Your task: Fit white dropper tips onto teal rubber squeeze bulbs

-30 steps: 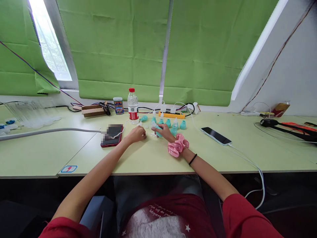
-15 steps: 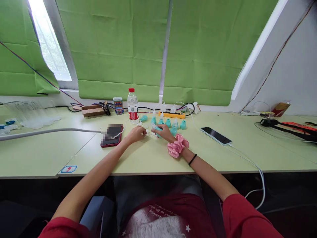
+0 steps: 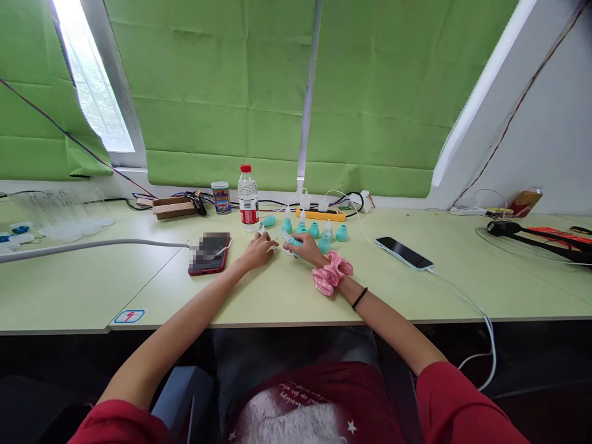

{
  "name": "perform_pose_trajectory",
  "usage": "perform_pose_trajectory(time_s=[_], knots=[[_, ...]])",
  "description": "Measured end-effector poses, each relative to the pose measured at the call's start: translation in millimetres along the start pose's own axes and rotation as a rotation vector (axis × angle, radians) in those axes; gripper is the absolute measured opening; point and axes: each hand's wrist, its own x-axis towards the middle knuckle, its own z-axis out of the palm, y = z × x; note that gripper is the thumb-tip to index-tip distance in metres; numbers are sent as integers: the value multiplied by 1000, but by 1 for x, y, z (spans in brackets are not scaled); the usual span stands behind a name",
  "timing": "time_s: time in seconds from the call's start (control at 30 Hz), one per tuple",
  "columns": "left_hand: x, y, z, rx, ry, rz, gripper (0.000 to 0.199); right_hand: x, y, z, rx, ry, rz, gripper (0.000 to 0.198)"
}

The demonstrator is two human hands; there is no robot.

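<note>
- At the far left, a stack of clear plastic (image 3: 60,216) stands on the pale table (image 3: 152,296), with small blue-and-white pieces (image 3: 21,229) nearer the edge.
- A grey tube (image 3: 92,246) runs rightward toward a dark phone in a red case (image 3: 221,243); part of that phone is blurred out.
- Behind it, on the far side, I see an open brown box (image 3: 173,208), then a printed can (image 3: 221,198) and a red-capped bottle (image 3: 248,206).
- The left hand (image 3: 259,250) is low over the table in front of the bottle, fingers bent and slightly spread; I can't tell whether anything is between them.
- Just right of it, the right hand (image 3: 305,248) grips a teal bulb (image 3: 292,242), its pale tip slanting left and away from the person. A pink scrunchie (image 3: 331,273) circles that wrist.
- More teal bulbs (image 3: 341,233) sit beyond and to the right of this hand, some with clear tips, in front of an orange power strip (image 3: 320,214).
- Well to the right lies a pale-cased phone (image 3: 404,253) on a white cable.
</note>
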Motion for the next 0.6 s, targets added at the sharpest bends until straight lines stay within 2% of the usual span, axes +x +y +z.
perform_pose_trajectory(time_s=[0.23,0.37,0.5,0.6], knots=[[1,-1,-4,-45,22,2,21,-2,-2,2,-94,-1,1,24],[4,2,-8,-153,140,-56,24,-1,2,4,-150,12,-31,22],[9,8,-13,-466,283,-187,32,-1,5,4,-254,7,-58,20],[10,14,-18,-838,243,-283,37,-1,5,4,-338,2,-21,21]])
